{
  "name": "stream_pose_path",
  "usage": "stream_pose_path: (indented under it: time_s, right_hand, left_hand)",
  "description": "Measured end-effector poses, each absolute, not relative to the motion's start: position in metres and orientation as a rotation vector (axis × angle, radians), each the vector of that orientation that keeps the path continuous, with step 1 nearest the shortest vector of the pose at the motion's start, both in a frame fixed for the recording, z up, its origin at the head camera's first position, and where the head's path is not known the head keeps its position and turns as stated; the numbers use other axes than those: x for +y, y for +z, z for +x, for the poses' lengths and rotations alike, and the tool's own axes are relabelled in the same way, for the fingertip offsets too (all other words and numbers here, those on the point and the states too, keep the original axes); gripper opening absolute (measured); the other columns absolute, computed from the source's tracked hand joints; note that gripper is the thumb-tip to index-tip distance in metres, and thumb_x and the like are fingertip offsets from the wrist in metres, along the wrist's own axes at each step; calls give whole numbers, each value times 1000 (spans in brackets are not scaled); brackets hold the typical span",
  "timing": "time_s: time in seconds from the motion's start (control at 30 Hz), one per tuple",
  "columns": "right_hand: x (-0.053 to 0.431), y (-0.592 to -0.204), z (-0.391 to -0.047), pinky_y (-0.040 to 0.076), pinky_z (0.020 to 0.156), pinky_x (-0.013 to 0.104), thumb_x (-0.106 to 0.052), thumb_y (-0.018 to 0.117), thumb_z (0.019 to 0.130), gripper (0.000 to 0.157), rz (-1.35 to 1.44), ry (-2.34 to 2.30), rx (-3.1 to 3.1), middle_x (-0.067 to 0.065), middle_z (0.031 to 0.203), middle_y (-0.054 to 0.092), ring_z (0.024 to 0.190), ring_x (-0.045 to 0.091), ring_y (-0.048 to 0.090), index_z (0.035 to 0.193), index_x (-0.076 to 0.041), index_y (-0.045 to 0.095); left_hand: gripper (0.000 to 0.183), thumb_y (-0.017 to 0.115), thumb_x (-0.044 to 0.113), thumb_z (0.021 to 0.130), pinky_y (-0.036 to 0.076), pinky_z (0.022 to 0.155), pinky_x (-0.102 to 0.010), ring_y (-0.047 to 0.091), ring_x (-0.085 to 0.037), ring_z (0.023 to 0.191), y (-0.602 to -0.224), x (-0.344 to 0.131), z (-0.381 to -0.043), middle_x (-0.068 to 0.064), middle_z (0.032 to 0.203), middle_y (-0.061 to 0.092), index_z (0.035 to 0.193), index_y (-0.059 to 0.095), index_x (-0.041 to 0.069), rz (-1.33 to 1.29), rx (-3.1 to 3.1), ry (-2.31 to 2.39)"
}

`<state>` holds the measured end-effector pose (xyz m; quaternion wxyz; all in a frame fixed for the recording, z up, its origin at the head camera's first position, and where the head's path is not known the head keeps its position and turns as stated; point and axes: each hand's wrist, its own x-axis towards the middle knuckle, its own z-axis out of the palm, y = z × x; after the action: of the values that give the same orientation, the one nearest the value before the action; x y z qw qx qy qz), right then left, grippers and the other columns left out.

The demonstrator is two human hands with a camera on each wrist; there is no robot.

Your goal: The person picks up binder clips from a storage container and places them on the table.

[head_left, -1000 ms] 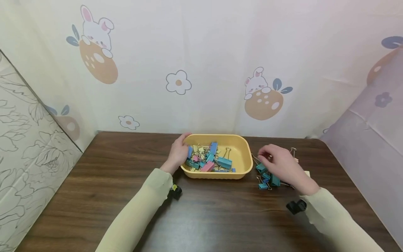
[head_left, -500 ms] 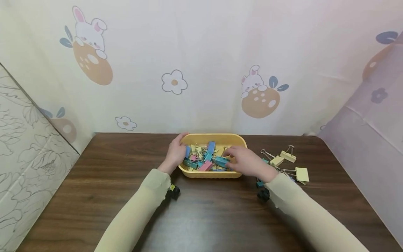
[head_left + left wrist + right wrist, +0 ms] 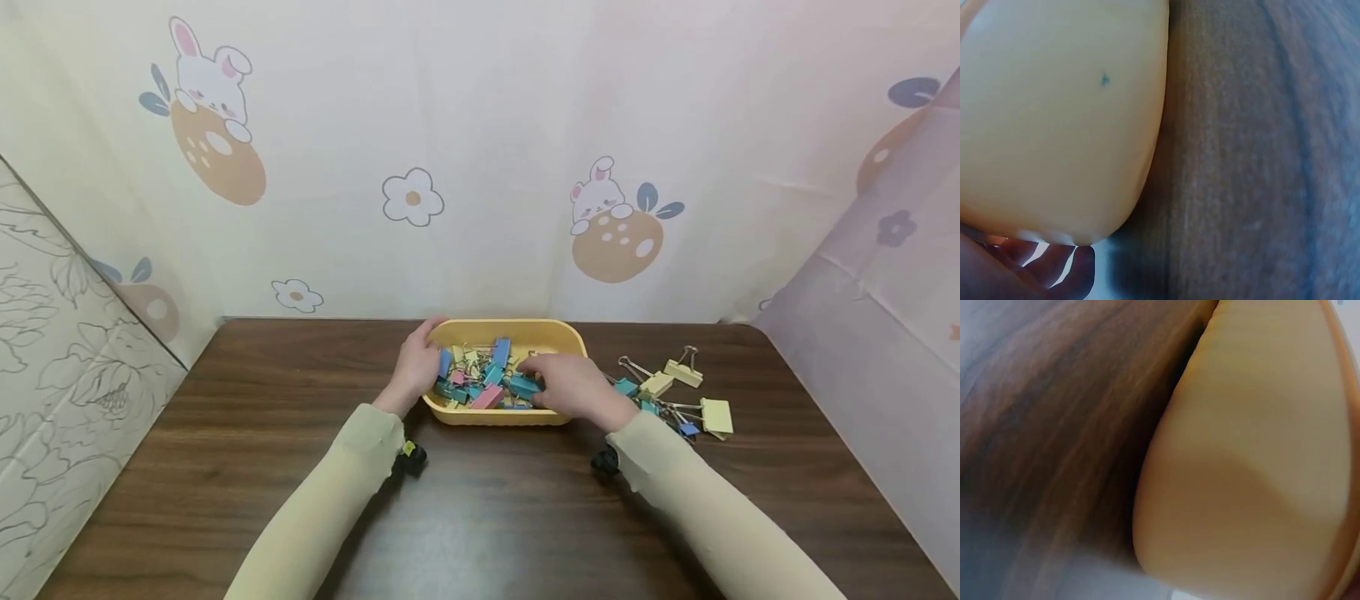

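A yellow plastic basket (image 3: 502, 419) stands near the back of the table, holding many binder clips in teal, blue, pink and yellow. My left hand (image 3: 417, 367) grips the basket's left end. In the left wrist view its curled fingers (image 3: 1075, 272) lie against the basket wall. My right hand (image 3: 573, 385) reaches over the right rim into the basket. Its fingertips are at a large teal binder clip (image 3: 522, 385), and whether they pinch it is hidden. Near it lies a pink binder clip (image 3: 487, 397). The right wrist view has mostly the basket's outer wall (image 3: 1241, 456).
Right of the basket, partly behind my right forearm, lies a loose group of binder clips, among them a yellow binder clip (image 3: 717, 417) and a blue binder clip (image 3: 687, 429). A patterned curtain (image 3: 487, 125) hangs behind the brown wooden table (image 3: 480, 508).
My right hand has moved left from the loose clips into the basket, then slightly further left. More of the loose yellow clips shows now. My left hand keeps its grip on the basket.
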<state>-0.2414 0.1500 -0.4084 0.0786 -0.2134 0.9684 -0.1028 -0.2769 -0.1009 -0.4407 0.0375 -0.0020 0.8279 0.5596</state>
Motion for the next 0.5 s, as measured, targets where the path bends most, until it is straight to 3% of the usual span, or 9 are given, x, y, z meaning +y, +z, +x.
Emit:
stream_pose_path:
  time_s: [0.17,0.33,0.5]
  right_hand:
    - [150,-408,-240,49,91,51,-24,78,84,48,-652,-322,2901,4,122,66,108,24,60,129,-17,66]
    - [151,-409,-239,46,96,56,-23,75,84,52,-655,-337,2937,12,139,57,129,33,51,134,-14,62]
    - [153,-411,-237,51,90,50,-21,76,83,53,-605,-511,2995,7,130,59,108,26,58,133,-14,60]
  left_hand:
    - [46,35,6,104,38,108,-49,49,-25,129,-440,-100,-277,-7,144,51,146,48,18,-10,2543,1711]
    - [46,35,6,104,38,108,-50,49,-25,129,-438,-100,-277,-7,144,51,146,47,18,-2,2537,1714]
    - [47,35,6,103,38,108,-49,49,-25,128,-439,-101,-277,-8,144,51,147,47,18,1,2533,1716]
